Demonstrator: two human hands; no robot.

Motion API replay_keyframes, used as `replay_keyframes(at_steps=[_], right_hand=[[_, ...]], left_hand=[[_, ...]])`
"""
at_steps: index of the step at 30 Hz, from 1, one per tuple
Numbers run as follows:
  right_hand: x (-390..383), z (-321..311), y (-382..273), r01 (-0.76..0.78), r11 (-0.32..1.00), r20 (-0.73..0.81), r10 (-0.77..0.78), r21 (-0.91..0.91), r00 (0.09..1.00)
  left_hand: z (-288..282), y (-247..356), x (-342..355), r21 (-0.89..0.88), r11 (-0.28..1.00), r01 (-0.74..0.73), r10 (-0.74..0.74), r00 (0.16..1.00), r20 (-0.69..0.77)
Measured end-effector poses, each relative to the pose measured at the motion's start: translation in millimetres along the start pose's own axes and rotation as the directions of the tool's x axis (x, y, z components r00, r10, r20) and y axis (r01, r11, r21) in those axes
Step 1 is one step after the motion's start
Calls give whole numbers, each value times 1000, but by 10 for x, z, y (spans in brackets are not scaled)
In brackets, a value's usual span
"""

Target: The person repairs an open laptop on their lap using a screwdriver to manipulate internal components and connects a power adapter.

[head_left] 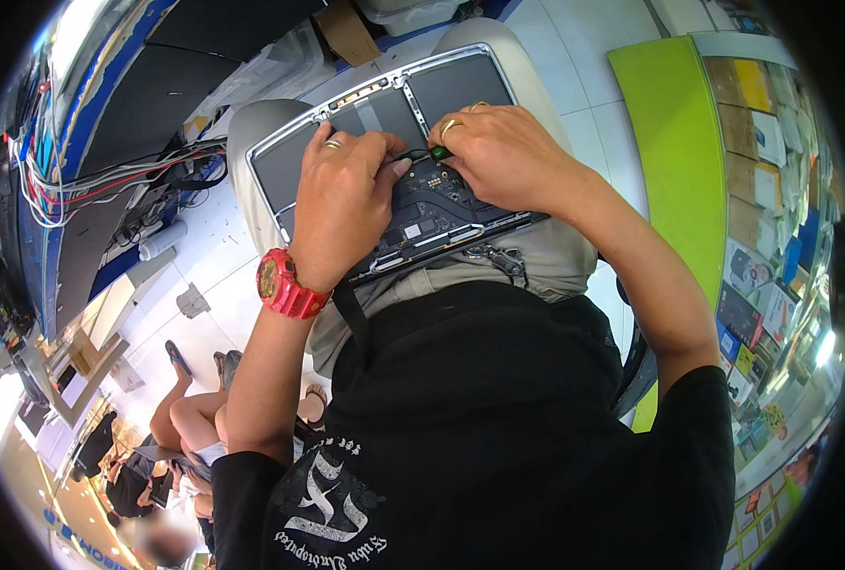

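An opened laptop rests across my thighs, its dark battery cells and black circuit board exposed. My left hand lies over its left part, one finger reaching to the far edge. The thumb and bent fingers come together by a thin black cable above the board; whether they grip it is hidden. Close beside it, my right hand is closed on a small tool with a green handle. Its tip is too small to make out.
To the left stands a blue-edged bench with dark panels and a bundle of cables. A bright green panel borders a glass display case of boxed goods at the right. Seated people show at lower left.
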State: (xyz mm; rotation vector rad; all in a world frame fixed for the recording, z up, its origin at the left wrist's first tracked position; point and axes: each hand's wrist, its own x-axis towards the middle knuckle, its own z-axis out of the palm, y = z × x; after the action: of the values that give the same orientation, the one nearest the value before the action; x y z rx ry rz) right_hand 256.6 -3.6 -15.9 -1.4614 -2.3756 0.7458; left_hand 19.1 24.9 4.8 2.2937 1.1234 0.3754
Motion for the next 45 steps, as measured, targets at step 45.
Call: replay_keyframes(at_steps=[45], right_hand=[[-211,-170,-62,-27,998,-210,38,53,977]], left_hand=[[-1,-30,-83,-85,994,68,-70,997,-24]])
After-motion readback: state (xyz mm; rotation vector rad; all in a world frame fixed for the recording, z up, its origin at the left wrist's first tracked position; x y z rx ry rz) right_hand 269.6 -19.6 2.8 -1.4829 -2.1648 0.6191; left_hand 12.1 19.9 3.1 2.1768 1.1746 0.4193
